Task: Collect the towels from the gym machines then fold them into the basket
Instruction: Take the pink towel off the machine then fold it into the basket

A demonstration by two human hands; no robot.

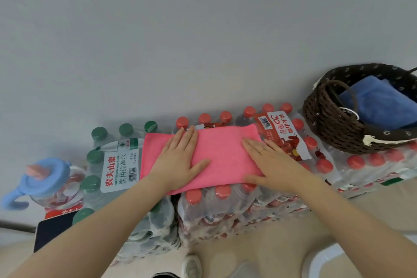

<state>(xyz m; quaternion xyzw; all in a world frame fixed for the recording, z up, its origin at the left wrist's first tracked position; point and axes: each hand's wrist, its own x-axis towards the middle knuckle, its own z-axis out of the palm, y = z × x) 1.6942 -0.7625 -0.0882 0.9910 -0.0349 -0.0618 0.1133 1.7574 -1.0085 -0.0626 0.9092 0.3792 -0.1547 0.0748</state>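
Head view: pink towel (216,156) lay part-folded across shrink-wrapped water bottle packs (225,205), left hand (178,160) & right hand (273,162) pressing it w/ flat, straight fingers, gripping nothing. Risk: bumpy caps could skew the fold, or it slips into the gap btwn packs; wicker basket (334,124) w/ blue towel (379,106) sat well right.

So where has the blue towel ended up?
The blue towel lies inside the dark woven basket at the far right of the head view, which sits on the red-capped bottle packs, to the right of the pink towel.
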